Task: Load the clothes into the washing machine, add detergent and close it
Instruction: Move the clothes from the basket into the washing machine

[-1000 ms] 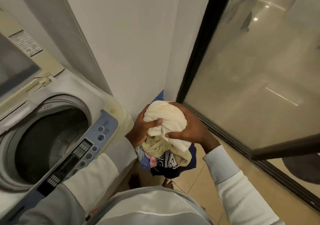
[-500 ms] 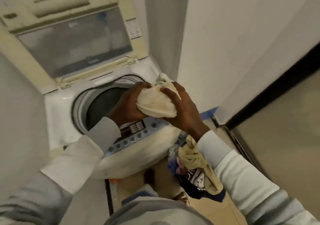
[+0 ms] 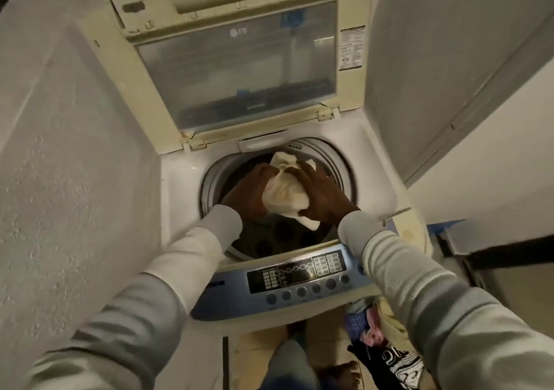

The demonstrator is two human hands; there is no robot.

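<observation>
Down by the floor at the lower right, a pile of clothes (image 3: 380, 338) sits just beside the front of the washing machine (image 3: 180, 185) — dark, pink and pale pieces jumbled together — with a bare foot (image 3: 341, 373) next to it. Above that, two grey-and-white sleeves reach over the blue control panel (image 3: 296, 275) with its row of round buttons. Past the panel, both hands hold a bunched cream cloth (image 3: 284, 191) between them, over the open drum (image 3: 278, 236): the left hand (image 3: 248, 193) curls round its left side, and the right hand (image 3: 323, 197) wraps its spread fingers over the right side. A loose corner hangs down into the dark drum. Farthest back, the yellowed lid (image 3: 236, 74) stands upright — its window clouded.
</observation>
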